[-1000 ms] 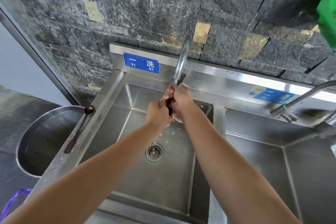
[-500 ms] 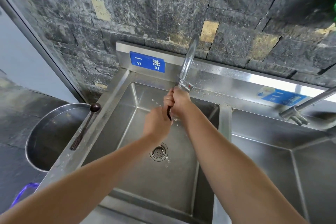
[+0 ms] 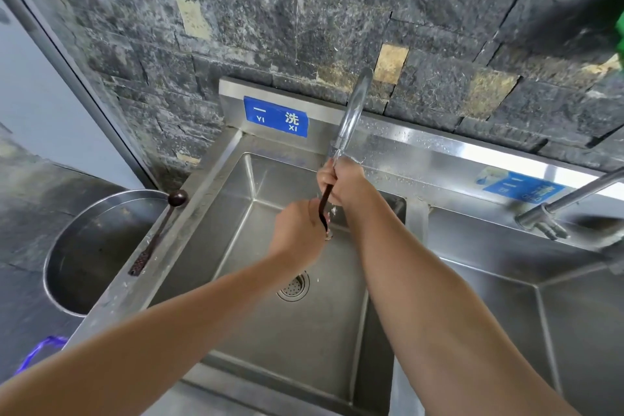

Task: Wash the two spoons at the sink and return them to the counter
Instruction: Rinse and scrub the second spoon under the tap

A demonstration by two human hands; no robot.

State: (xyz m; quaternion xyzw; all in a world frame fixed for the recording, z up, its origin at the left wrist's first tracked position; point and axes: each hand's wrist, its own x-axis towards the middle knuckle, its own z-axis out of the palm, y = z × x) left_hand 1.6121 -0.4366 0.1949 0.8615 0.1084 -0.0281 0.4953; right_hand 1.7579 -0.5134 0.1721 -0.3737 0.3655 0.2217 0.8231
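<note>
Now we keep both hands closed on the dark spoon (image 3: 324, 209) under the tap (image 3: 351, 111), right hand (image 3: 341, 182) at twelve o'clock, left hand (image 3: 299, 230) rubbing below, while the second spoon (image 3: 158, 230) waits on the sink rim (image 3: 189, 213) at nine o'clock.

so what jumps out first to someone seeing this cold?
Both hands meet under the tap over the left sink basin: the right hand and left hand share a grip on a dark spoon in the running water. A second dark spoon lies on the sink's left rim, beside a round metal bowl.
</note>
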